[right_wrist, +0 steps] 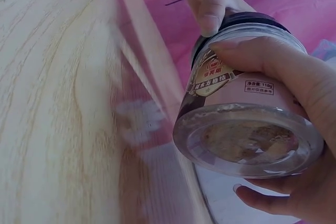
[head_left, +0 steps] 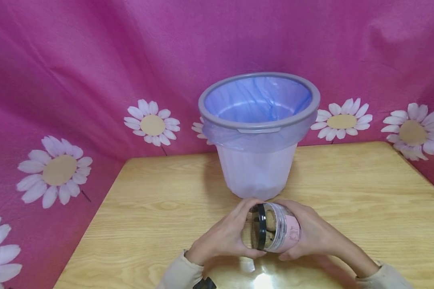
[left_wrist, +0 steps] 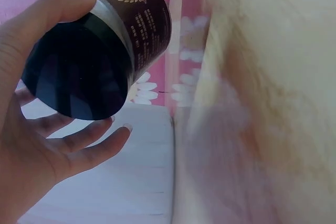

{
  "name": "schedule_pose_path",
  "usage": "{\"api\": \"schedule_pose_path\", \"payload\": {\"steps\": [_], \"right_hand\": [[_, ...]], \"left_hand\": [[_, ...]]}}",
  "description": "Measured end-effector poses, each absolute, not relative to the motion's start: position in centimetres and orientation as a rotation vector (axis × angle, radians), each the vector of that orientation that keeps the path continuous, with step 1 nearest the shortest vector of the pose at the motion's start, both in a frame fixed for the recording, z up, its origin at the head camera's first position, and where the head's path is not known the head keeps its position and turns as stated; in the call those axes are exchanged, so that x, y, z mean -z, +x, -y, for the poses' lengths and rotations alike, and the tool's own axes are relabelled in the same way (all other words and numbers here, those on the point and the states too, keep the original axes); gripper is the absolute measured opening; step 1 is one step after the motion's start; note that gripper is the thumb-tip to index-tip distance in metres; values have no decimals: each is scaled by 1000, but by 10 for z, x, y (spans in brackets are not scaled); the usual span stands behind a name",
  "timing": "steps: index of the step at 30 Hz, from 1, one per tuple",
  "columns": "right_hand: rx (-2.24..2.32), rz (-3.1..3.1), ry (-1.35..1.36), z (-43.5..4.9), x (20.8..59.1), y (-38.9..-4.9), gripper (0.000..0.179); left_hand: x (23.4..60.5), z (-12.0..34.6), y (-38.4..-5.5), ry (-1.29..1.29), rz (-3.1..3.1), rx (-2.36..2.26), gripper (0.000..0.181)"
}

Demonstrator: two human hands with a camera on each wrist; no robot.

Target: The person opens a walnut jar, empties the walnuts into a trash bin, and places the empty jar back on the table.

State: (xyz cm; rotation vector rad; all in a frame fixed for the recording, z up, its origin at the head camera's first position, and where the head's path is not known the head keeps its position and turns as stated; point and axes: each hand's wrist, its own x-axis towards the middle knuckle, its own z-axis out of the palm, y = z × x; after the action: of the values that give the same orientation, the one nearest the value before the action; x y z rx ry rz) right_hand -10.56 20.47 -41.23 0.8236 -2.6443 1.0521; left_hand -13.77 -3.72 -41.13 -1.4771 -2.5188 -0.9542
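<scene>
A clear jar point(head_left: 282, 230) with brown contents, a pink-and-dark printed label and a black lid point(head_left: 262, 226) lies tilted on its side between both hands, over the front of the table. My left hand point(head_left: 228, 235) grips the lid end, its thumb on the near edge and fingers around the far side. Around the labelled body, my right hand point(head_left: 311, 233) holds the jar. The right wrist view shows the jar's clear base point(right_wrist: 247, 140) facing the camera, with brown pieces visible through it. Whether the lid is loose or tight, I cannot tell.
Just beyond the hands stands a white bin point(head_left: 258, 168) with a grey rim point(head_left: 260, 126) and a bluish liner bag point(head_left: 256, 100). The wooden table point(head_left: 159, 200) extends to both sides. A pink cloth point(head_left: 188, 44) with white daisies hangs behind.
</scene>
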Motion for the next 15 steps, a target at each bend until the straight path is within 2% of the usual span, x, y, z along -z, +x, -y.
{"api": "schedule_pose_path", "payload": {"steps": [5, 15], "right_hand": [[-1070, 2640, 814, -211, 410, -104, 108], [-1022, 2652, 745, -216, 412, -102, 108]], "left_hand": [[415, 37, -134, -1436, 2569, 1043, 111], [422, 41, -128, -1414, 2572, 1047, 109]]}}
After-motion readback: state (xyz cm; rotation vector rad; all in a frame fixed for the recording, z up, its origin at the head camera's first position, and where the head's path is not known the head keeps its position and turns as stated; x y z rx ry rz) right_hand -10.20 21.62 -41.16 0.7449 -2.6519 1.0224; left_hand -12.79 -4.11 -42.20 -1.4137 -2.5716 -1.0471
